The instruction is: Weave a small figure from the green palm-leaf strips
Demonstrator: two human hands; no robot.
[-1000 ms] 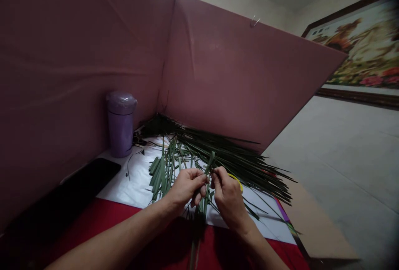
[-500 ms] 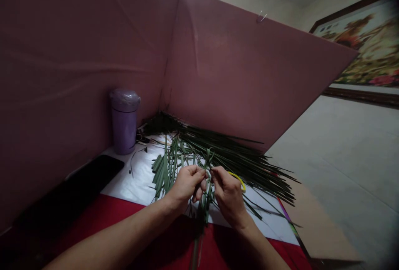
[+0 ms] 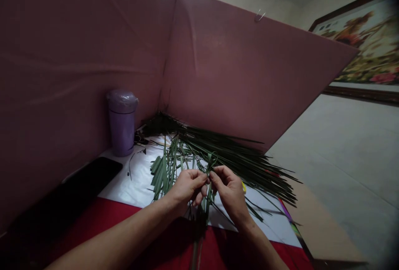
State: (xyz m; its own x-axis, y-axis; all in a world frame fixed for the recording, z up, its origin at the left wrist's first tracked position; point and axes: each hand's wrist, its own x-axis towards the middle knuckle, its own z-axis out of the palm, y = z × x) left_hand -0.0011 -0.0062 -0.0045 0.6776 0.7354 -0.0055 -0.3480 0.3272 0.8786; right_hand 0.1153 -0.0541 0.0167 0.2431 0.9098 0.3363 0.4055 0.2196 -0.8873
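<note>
Head shows leaf strips (image 3: 210,162) between left hand (image 3: 188,185) and right hand (image 3: 230,190).

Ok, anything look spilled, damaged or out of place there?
Nothing looks spilled or damaged. Slightly untidy: a thin dark strand lies on the white sheet near the purple tumbler, apart from the green leaves.

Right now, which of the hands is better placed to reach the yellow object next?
Probably the right hand: the yellow object shows beside it. The left hand is farther; both pinch green leaf strips.
</note>
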